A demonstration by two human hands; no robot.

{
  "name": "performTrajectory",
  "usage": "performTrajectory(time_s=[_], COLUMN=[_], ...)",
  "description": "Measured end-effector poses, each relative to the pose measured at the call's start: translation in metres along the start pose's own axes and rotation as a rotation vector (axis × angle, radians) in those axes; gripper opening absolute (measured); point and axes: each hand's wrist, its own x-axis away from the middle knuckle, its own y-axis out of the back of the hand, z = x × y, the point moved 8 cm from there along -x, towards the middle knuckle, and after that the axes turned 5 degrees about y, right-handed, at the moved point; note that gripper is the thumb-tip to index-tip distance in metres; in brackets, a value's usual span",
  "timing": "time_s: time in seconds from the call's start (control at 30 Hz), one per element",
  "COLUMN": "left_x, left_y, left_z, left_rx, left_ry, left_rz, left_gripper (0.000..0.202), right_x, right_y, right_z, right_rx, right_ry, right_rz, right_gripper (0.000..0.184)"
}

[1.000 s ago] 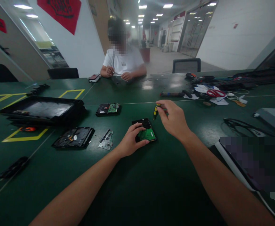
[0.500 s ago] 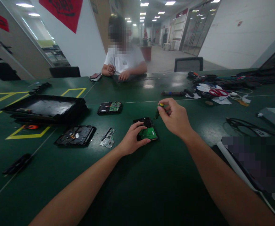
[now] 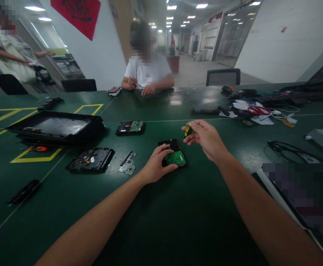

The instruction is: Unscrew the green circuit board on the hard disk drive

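My left hand [image 3: 159, 163] grips a hard drive [image 3: 178, 158] on the table, its green circuit board facing up, with fingers over the far side and thumb along the near edge. My right hand [image 3: 205, 138] holds a short screwdriver [image 3: 188, 130] with a yellow and black handle, just above and right of the drive. The screwdriver's tip is hard to make out. Left of my left hand lies a loose circuit board [image 3: 128, 163], and beyond it an opened black hard drive [image 3: 91, 160]. Another hard drive [image 3: 130, 127] sits farther back.
A black tray-like casing [image 3: 56, 125] stands at the left. At the back right are red-handled scissors [image 3: 258, 111], papers and tools; cables [image 3: 291, 149] lie nearer. A person [image 3: 148, 74] sits across the green table [image 3: 161, 225], and another person [image 3: 14, 55] stands at the far left.
My right hand has tilted the screwdriver, showing more of its yellow handle. My left hand keeps its hold on the drive. A person has come into view at the far left.
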Motion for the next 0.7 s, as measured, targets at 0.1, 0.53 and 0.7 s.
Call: performTrajectory(time_s=[0.1, 0.53, 0.7], left_x=[0.0002, 0.0001, 0.0], left_y=[0.0008, -0.0007, -0.0006], left_z=[0.0, 0.0017, 0.0023], left_rx=[-0.005, -0.012, -0.013], left_ry=[0.002, 0.016, 0.01], left_rz=[-0.01, 0.009, -0.001], left_gripper=[0.057, 0.058, 0.058], right_x=[0.0, 0.0028, 0.0026], right_y=[0.0011, -0.0038, -0.0056], right_z=[-0.0007, -0.0029, -0.0024], right_rx=[-0.046, -0.044, -0.039], right_ry=[-0.021, -0.083, -0.074], right_rz=[-0.005, 0.046, 0.071], right_gripper=[0.019, 0.027, 0.024])
